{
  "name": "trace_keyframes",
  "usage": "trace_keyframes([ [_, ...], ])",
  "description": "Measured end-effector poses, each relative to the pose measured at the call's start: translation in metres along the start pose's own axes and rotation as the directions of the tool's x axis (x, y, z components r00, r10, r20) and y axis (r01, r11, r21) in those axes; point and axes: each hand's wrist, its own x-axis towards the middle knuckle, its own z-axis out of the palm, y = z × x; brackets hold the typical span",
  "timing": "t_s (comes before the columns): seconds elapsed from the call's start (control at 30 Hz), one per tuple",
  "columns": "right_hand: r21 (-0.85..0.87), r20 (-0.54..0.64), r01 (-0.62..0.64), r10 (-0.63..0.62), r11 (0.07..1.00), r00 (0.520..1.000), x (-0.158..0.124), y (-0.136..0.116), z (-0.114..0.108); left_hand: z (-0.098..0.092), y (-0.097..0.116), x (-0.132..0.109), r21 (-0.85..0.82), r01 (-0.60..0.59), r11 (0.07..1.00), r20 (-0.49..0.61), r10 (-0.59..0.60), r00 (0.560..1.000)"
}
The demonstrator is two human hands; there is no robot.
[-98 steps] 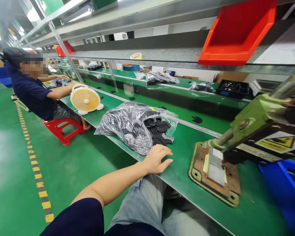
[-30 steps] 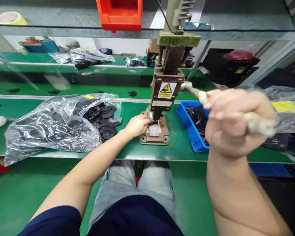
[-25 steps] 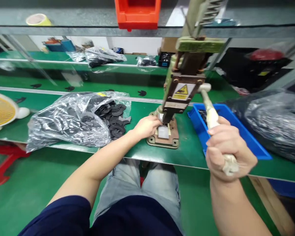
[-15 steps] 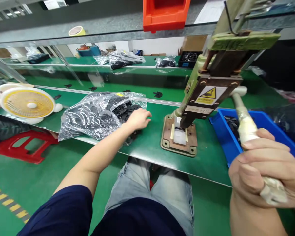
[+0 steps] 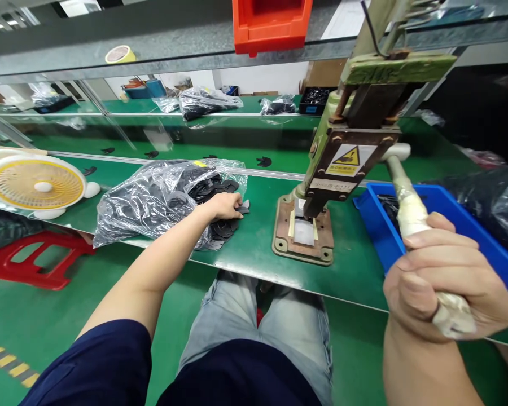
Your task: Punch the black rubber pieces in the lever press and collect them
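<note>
My left hand (image 5: 226, 206) is closed on a small flat black part (image 5: 244, 207) at the mouth of a clear plastic bag (image 5: 139, 203). Loose black parts (image 5: 223, 228) spill from the bag beneath the hand. My right hand (image 5: 449, 276) is wrapped round the tape-covered lever handle (image 5: 410, 208) of a green hand press (image 5: 322, 146). Below the press ram, a pale block (image 5: 303, 232) sits on the brown base plate (image 5: 281, 248). The press stands between my hands.
A blue bin (image 5: 375, 237) with black parts stands right of the press. A white and yellow fan (image 5: 38, 183) is at the left. Several black parts lie along the green belt (image 5: 173, 149) behind. An orange bin (image 5: 271, 42) sits on the shelf above.
My left hand has closed and now shows a black part sticking out of its fingers. My right hand keeps its grip on the lever. The whole view has shifted slightly.
</note>
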Motion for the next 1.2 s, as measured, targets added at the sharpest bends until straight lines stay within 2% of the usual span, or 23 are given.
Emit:
trace_keyframes([
  [0.1, -0.001, 0.004, 0.001, -0.001, 1.0, 1.0, 0.001, -0.004, 0.001, -0.002, -0.002, 0.004, -0.18, -0.029, 0.983, 0.043, 0.037, 0.998],
  [0.17, 0.0, -0.009, -0.022, 0.022, 1.0, 1.0, 0.0, -0.005, 0.003, -0.006, -0.002, 0.004, -0.26, -0.068, 0.963, 0.027, 0.077, 0.997],
  [0.27, 0.007, -0.026, -0.043, 0.043, 0.999, 0.999, -0.002, -0.004, 0.004, -0.013, 0.004, -0.001, -0.285, -0.111, 0.952, -0.114, 0.081, 0.99],
  [0.37, 0.028, -0.027, -0.03, 0.03, 0.999, 0.999, -0.003, -0.003, 0.004, -0.013, 0.02, -0.005, -0.381, -0.099, 0.919, -0.218, 0.015, 0.976],
  [0.43, 0.04, -0.019, -0.022, 0.022, 0.999, 1.0, -0.003, -0.003, 0.003, -0.007, 0.039, -0.004, -0.535, -0.089, 0.84, -0.182, -0.011, 0.983],
  [0.5, 0.033, -0.002, -0.028, 0.028, 0.999, 1.0, -0.003, -0.005, 0.002, 0.004, 0.061, -0.002, -0.709, -0.062, 0.703, -0.095, -0.008, 0.995],
  [0.6, 0.015, 0.024, -0.036, 0.035, 0.999, 0.999, -0.002, -0.008, 0.0, 0.02, 0.096, 0.004, -0.888, 0.011, 0.46, 0.048, 0.068, 0.997],
  [0.67, 0.008, 0.043, -0.041, 0.041, 0.999, 0.998, -0.003, -0.01, -0.001, 0.028, 0.115, 0.009, -0.923, 0.035, 0.384, 0.094, 0.135, 0.986],
  [0.8, 0.021, 0.055, -0.04, 0.038, 0.999, 0.998, -0.003, -0.011, -0.002, 0.039, 0.135, 0.022, -0.904, 0.036, 0.426, 0.12, 0.172, 0.978],
  [1.0, 0.042, 0.069, -0.038, 0.035, 0.998, 0.997, -0.002, -0.011, -0.004, 0.042, 0.143, 0.034, -0.876, 0.072, 0.477, 0.164, 0.152, 0.975],
  [1.2, 0.026, 0.048, -0.058, 0.057, 0.998, 0.997, -0.004, -0.011, -0.001, 0.036, 0.153, 0.036, -0.832, 0.161, 0.531, 0.205, 0.025, 0.978],
])
